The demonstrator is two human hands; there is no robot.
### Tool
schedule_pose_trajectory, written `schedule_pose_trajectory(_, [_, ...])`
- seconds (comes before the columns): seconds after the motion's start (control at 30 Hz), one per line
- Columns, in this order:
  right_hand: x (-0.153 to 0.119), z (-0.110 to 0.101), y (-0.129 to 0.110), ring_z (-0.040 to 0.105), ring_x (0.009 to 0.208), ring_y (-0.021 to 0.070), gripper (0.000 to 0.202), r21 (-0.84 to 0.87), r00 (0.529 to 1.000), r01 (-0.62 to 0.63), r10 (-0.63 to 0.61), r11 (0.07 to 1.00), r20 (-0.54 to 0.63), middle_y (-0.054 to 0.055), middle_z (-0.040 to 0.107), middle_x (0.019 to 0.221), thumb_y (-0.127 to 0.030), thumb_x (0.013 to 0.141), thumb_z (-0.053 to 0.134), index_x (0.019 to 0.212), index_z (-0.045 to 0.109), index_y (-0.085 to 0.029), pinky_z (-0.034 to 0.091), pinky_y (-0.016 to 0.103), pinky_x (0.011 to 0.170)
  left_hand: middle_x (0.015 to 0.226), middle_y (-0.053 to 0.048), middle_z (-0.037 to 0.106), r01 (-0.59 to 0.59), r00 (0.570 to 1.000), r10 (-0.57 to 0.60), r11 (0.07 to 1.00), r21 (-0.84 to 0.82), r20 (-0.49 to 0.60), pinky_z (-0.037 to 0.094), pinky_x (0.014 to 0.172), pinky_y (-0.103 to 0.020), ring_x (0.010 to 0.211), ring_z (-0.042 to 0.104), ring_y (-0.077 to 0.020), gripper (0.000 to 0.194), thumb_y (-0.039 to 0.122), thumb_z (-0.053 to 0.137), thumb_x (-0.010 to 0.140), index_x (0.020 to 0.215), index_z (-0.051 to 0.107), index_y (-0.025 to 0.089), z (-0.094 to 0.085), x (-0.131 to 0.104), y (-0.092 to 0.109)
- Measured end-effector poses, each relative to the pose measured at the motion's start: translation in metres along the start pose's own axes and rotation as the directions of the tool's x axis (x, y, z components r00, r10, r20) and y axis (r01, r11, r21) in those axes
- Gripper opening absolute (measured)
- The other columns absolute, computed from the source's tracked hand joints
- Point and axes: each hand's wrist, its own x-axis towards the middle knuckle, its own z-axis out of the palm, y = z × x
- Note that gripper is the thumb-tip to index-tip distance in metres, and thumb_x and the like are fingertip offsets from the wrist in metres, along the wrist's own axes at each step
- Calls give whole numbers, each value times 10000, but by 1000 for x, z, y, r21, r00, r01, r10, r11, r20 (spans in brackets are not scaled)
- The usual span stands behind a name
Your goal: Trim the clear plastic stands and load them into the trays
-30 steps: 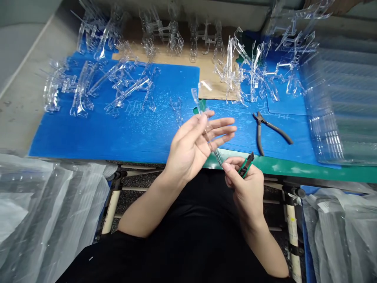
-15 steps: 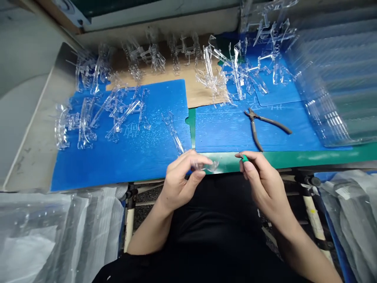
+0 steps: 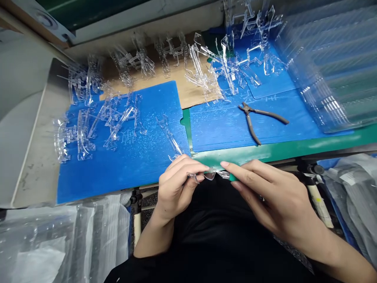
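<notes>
My left hand [image 3: 179, 182] pinches a clear plastic part [image 3: 210, 174] between thumb and fingers, and its curved end sticks out to the right. My right hand [image 3: 265, 188] is closed on a small green-handled tool [image 3: 232, 177] with a shiny, blade-like tip. That tip meets or nearly meets the part's right end; contact cannot be made out. Just beyond my left hand, another clear plastic piece [image 3: 172, 139] lies on the blue sheet [image 3: 147, 157]. Farther right, side cutters [image 3: 250, 114] rest with their handles spread.
Clear moulded parts lie in clusters at the left [image 3: 85, 133], along the brown cardboard [image 3: 182, 92] and at the back right [image 3: 226, 67]. Stacked clear trays [image 3: 332, 78] stand on the right. Plastic-wrapped bundles [image 3: 88, 236] sit below the green table edge [image 3: 279, 151].
My right hand has come left and turned, bringing the green-handled tool up to the clear part. My left hand still holds that part. The whole view has shifted and tilted slightly.
</notes>
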Motion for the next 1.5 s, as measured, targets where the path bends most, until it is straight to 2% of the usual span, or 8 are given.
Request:
schedule_pose_trajectory(0.4, [-4,-13,-7,674,813,152,387,-33,997,-28,30,999,69,39,715,1005,-116,1126,604,1504,682,-134,508,313,755,925,-86,784,-112,994,106,975,190,39,467,772,-367,805,667,-184,129,244,655,1127,1134,753,160,-3,3,10])
schedule_pose_trajectory(0.6, [-6,-13,-8,669,780,154,349,-105,997,-50,55,993,46,35,713,992,-129,1119,626,1456,718,-139,488,321,718,923,-89,784,-103,993,89,966,235,72,433,762,-373,795,652,-189,128,235,658,1123,1104,752,150,-4,3,13])
schedule_pose_trajectory(0.73, [-3,-7,5,704,803,187,328,-186,992,-128,124,974,-30,48,735,980,-166,1126,632,1435,741,-144,500,341,724,913,-76,780,-86,992,69,983,163,108,439,773,-375,795,668,-193,103,222,669,1115,1122,752,162,-3,1,17])
schedule_pose_trajectory(0.83, [1,-4,15,720,841,202,317,-134,983,-174,165,976,-74,62,741,985,-167,1131,623,1419,745,-118,526,342,764,895,-61,760,-32,991,24,998,58,132,450,777,-362,791,660,-185,109,188,642,1120,1152,745,171,-1,0,22])
schedule_pose_trajectory(0.93, [5,-3,17,725,925,204,358,1,985,-151,151,989,-79,91,750,1078,-133,1134,594,1476,692,-94,550,332,839,887,-45,733,140,979,-110,975,-171,174,469,755,-322,775,640,-161,159,231,586,1157,1156,737,183,3,-1,25])
schedule_pose_trajectory(1.07, [4,1,11,709,1031,211,464,100,994,-84,90,991,-57,110,735,1173,-91,1141,533,1603,561,-115,563,340,933,866,-51,685,342,931,-259,865,-366,258,456,689,-294,728,581,-153,375,442,463,1204,1118,718,181,10,-4,26])
schedule_pose_trajectory(1.3, [-6,10,-3,745,1031,159,421,225,1000,-8,11,974,-9,47,742,1191,-93,1137,564,1536,570,-226,577,267,874,823,-33,652,283,957,-231,883,-375,177,462,687,-282,725,591,-150,436,476,422,1205,996,677,190,18,-5,22])
schedule_pose_trajectory(1.5, [-9,9,-7,748,1043,134,467,198,999,40,-36,979,-25,42,756,1215,-41,1123,557,1555,554,-217,576,220,932,807,-23,606,264,962,-210,882,-390,176,437,672,-290,702,561,-145,431,472,448,1199,955,662,189,19,-8,20])
